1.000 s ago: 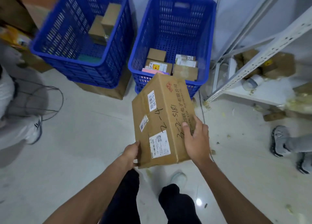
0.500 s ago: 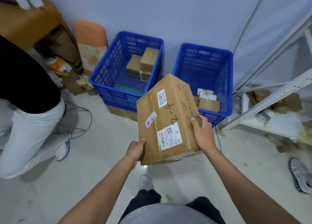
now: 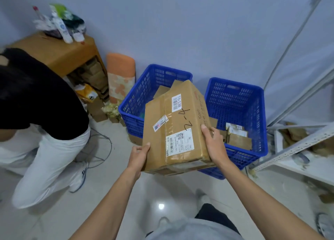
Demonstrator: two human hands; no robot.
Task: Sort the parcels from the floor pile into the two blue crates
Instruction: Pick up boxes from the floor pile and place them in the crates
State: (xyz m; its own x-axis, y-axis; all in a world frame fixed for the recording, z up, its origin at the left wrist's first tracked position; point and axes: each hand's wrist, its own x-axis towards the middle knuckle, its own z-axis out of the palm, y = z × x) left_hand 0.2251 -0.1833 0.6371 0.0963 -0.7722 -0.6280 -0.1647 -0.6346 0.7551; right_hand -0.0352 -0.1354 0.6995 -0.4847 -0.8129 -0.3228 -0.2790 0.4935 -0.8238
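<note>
Both hands, left (image 3: pixel 138 155) and right (image 3: pixel 215 145), clamp their fingers on a taped cardboard parcel (image 3: pixel 178 129). It hangs tilted before two blue crates (image 3: pixel 253 102).

Beyond the left hand (image 3: pixel 138 155) and right hand (image 3: pixel 215 145) rises a pale blue-grey wall (image 3: pixel 180 31). Below them lie glossy pale floor tiles (image 3: pixel 108 194) with a lamp's glare (image 3: pixel 161 206). Far left of them stands a wooden table (image 3: pixel 59 53), and to their right white metal shelving (image 3: pixel 298 143).

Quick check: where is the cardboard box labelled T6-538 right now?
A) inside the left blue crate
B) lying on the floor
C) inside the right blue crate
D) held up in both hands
D: the left hand and right hand grip the cardboard box by its sides, clear of the floor and outside both crates.
</note>
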